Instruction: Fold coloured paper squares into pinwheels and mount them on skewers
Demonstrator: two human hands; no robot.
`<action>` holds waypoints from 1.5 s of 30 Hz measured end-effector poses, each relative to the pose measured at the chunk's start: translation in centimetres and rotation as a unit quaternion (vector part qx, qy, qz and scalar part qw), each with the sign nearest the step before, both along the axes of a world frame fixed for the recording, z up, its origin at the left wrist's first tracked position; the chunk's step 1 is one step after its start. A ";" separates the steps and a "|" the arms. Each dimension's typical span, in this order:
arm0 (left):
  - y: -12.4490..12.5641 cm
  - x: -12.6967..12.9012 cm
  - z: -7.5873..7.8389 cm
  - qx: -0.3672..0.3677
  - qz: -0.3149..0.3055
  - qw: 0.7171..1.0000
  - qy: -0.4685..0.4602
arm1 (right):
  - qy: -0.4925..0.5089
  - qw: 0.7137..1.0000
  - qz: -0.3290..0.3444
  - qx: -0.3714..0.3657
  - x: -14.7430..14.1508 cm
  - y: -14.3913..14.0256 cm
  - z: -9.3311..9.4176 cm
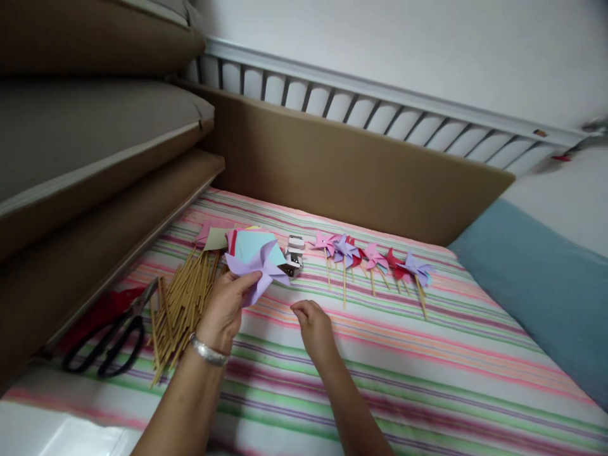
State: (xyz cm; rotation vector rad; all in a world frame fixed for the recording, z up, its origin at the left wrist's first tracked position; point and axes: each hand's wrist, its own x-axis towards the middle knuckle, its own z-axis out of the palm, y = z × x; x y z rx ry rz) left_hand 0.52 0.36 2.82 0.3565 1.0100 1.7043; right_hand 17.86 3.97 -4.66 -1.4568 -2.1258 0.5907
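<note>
My left hand (227, 304), with a silver bracelet at the wrist, pinches a purple paper pinwheel (266, 266) between thumb and fingers. No stick shows on this pinwheel. To its right, my right hand (313, 326) is closed in a pinch, apart from the paper; whatever its fingertips hold is too small to make out. Behind the pinwheel lie light blue paper sheets (254, 246), with pink and red paper beside them. A small clear box (295, 256), partly covered, sits just beyond. Left of my left hand is a pile of thin wooden sticks (183, 304).
Scissors (118, 342) with black handles lie at the left near red material (114, 304). Several finished pinwheels on sticks (373, 256) lie in a row to the right. A brown board (332, 164) stands at the back, cushions (95, 139) at the left, on striped cloth (403, 354).
</note>
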 end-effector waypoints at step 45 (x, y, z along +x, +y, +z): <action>0.7 7.4 -1.4 0.000 -0.116 0.986 0.124 | 0.265 0.963 0.030 -0.030 3.5 -0.6 7.3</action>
